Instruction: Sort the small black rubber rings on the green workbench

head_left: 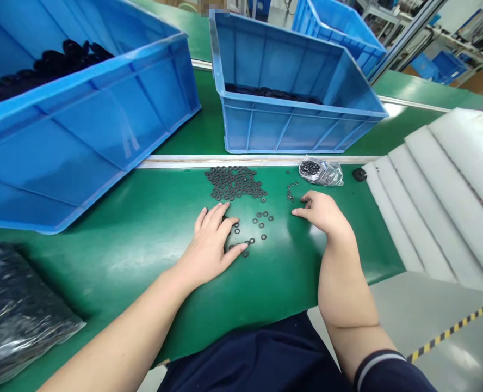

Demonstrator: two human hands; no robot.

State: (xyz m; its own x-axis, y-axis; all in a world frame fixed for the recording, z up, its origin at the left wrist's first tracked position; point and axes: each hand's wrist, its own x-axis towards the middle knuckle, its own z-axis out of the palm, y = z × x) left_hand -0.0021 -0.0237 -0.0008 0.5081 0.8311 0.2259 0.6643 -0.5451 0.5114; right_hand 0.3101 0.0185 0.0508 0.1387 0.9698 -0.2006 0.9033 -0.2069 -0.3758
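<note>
My left hand (215, 242) lies with spread fingers on the green table, over and beside some loose black rings (261, 225). Beyond its fingertips is a dense patch of small black rings (233, 182). My right hand (317, 209) hovers at the right with thumb and index finger apart; its other fingers are curled, and nothing shows between them. Just past its fingertips lie several tiny dark parts (290, 195). A clear bag (321, 171) of small black parts sits behind that hand.
Two large blue bins (298, 122) with black parts stand at the back and left. A bag of dark parts (17, 305) lies front left. White foam sheets (437, 201) and a black round part (359, 174) are at the right.
</note>
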